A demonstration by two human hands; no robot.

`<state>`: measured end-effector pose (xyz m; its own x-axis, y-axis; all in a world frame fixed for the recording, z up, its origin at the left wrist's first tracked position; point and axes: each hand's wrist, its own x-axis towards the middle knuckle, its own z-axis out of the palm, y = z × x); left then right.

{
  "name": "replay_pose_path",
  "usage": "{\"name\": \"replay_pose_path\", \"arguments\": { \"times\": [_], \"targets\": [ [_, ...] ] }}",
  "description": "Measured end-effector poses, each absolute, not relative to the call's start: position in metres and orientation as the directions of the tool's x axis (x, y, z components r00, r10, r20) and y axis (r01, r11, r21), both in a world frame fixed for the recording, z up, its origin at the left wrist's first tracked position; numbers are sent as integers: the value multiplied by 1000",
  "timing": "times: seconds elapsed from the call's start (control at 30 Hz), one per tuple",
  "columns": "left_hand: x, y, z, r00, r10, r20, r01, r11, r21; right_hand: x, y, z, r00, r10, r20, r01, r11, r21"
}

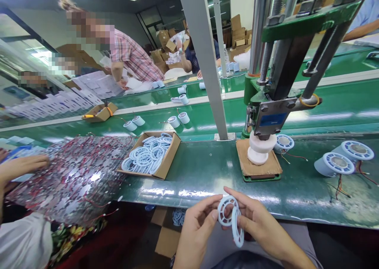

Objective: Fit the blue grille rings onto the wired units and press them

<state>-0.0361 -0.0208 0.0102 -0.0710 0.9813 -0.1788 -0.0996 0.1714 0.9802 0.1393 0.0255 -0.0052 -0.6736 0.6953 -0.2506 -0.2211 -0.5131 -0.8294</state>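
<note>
My left hand (197, 223) pinches a light blue spoked plastic ring (220, 214) between thumb and fingers, just past the near edge of the bench. A second light blue ring (235, 228) is turned nearly edge-on and overlaps the first. My right hand (258, 223) has its thumb and fingers closed on that one. Past my hands stands a green hand press (272, 117) with white round blocks (262, 144) beneath its ram. Many similar rings (148, 152) fill an open cardboard box (169, 164) to the left.
Light blue cylindrical housings with wires (334, 164) stand on the right of the bench (204, 170). At left, a co-worker's hand (25, 167) reaches over a heap of red-wired parts (74, 174). A grey post (207, 63) rises behind. More people work across the green line.
</note>
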Motion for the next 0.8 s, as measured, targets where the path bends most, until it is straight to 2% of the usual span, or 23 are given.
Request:
{"name": "replay_pose_path", "arguments": {
  "times": [0.17,0.37,0.57,0.8],
  "targets": [
    [-38,-18,9,-194,969,-151,-19,150,988,144,27,-4,-718,663,-212,-279,-553,-785],
    [-34,-15,13,-238,956,-172,-133,143,981,141,30,-9,-691,670,-271,-343,-634,-694],
    [-31,-15,11,-232,946,-225,-289,154,945,136,31,-7,-640,694,-329,-369,-653,-661],
    [-30,-17,9,-239,943,-233,-318,151,936,136,29,-6,-641,681,-352,-351,-669,-655]
  ]
}}
